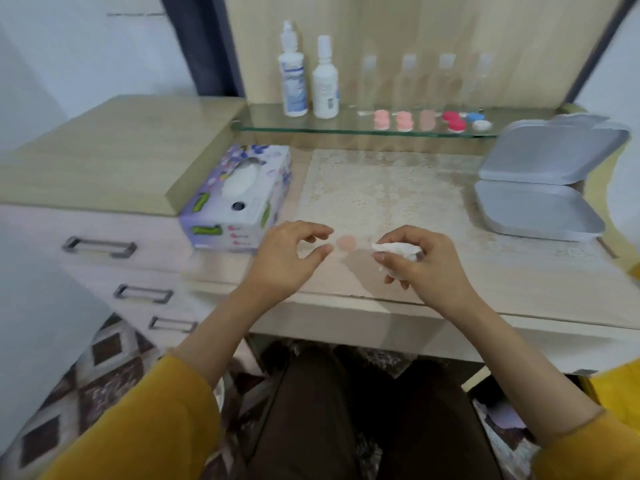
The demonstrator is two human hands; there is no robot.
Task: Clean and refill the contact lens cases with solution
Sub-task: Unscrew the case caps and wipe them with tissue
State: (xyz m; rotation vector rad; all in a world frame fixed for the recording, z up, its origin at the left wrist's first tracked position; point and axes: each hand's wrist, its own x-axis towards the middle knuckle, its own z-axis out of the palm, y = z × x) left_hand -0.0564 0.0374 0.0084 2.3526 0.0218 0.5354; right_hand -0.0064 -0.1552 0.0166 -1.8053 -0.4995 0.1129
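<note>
Pink and blurred, a small round lens case piece [346,242] lies on the table [519,271] at the near edge of a lace mat [381,188], between the two hands and touched by neither. At its 9 o'clock is the left hand [291,258], its fingers [313,231] curved with thumb and forefinger parted by a narrow gap and holding nothing. At its 3 o'clock the right hand [426,261] grips a crumpled white tissue [394,250] in curled fingers. Toward 12 o'clock a glass shelf [263,124] carries a row of lens cases: three pink ones [382,119], the third faint, then a red one [453,121] and a blue and white one [478,121]. At the shelf's left end stand two white solution bottles [294,81], upright and just beside each other, with four clear bottles [408,81] behind the cases. A purple flowered tissue box [239,199] sits at 10 o'clock of the pink piece, touching the mat's left edge. Two grey trays [540,181] are at 2 o'clock, one overlapping the other.
</note>
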